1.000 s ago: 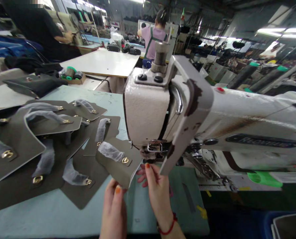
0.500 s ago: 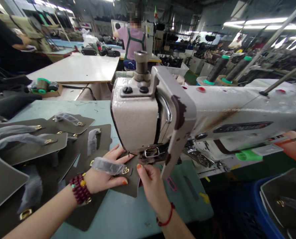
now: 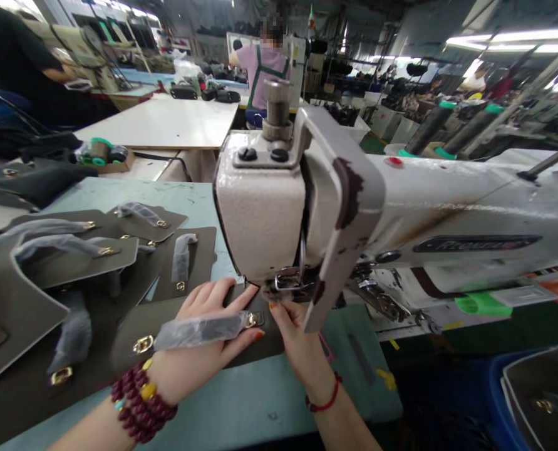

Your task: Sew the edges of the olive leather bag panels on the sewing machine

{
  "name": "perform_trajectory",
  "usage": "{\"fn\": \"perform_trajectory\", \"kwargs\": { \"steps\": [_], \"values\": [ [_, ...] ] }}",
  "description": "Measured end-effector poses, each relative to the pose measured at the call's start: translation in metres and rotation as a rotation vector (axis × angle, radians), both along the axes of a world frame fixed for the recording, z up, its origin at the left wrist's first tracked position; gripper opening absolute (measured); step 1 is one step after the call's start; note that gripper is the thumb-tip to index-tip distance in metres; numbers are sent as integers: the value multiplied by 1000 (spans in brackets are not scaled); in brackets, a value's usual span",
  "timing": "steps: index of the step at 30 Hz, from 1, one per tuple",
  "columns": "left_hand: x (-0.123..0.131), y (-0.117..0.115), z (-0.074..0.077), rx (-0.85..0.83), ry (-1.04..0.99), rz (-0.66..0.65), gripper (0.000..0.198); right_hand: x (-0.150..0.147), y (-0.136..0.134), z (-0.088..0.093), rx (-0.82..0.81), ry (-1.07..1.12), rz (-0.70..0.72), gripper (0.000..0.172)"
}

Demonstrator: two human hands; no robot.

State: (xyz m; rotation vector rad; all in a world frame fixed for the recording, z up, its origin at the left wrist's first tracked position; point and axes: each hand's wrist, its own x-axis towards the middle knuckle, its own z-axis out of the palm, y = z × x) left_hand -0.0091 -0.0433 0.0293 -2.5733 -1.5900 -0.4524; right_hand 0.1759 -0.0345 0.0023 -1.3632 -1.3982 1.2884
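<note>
While the left hand [image 3: 198, 313] lies open and palm-down, its fingers spread and pressing flat, the right hand [image 3: 297, 341] pinches the edge of a dark olive-grey leather panel [image 3: 189, 316] between thumb and fingertips, right beside the metal presser foot [image 3: 288, 280]. A plastic-wrapped strap [image 3: 198, 331] runs across the back of the left hand and ends at a gold metal fitting [image 3: 254, 319]. A second gold fitting [image 3: 143, 344] sits on the panel near the left wrist, which wears a dark red bead bracelet [image 3: 140, 401]; a thin red cord bracelet [image 3: 325, 401] circles the right wrist.

The panel lies on a pale blue-green worktable [image 3: 119, 194], with its far edge running under the head of a white industrial sewing machine [image 3: 260, 207]. Just left of the hands, more olive-grey leather panels [image 3: 76, 254] overlap in a loose pile, with wrapped straps and gold fittings of their own. At lower right, a blue bin [image 3: 495, 388] holds similar leather. Beyond a white table [image 3: 166, 122], a person in a lilac shirt and green apron [image 3: 264, 69] stands with their back turned.
</note>
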Motion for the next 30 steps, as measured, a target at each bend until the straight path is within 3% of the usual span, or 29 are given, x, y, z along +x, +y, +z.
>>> {"fn": "perform_trajectory", "kwargs": {
  "steps": [5,10,14,19,22,25,28,30],
  "values": [
    [-5,4,-6,-42,-33,-9,50,5,-16,-9,-60,122,-49,46],
    [-14,5,-16,-100,-117,7,47,16,-35,-25,-263,505,95,42],
    [-16,7,-15,-179,-140,11,47,21,-32,-25,-272,547,197,32],
    [-15,8,-15,-253,-111,22,51,21,-18,-17,-337,592,258,39],
    [-16,-11,-22,-165,-63,40,54,22,-14,-16,-365,569,275,35],
    [-16,-46,-22,-11,-88,15,48,25,-11,-16,-429,562,322,29],
    [-5,-71,-8,41,-215,-57,23,32,-6,-12,-454,577,434,28],
    [10,-67,8,-103,-251,-32,17,37,-3,-8,-438,575,512,30]
  ]
}}
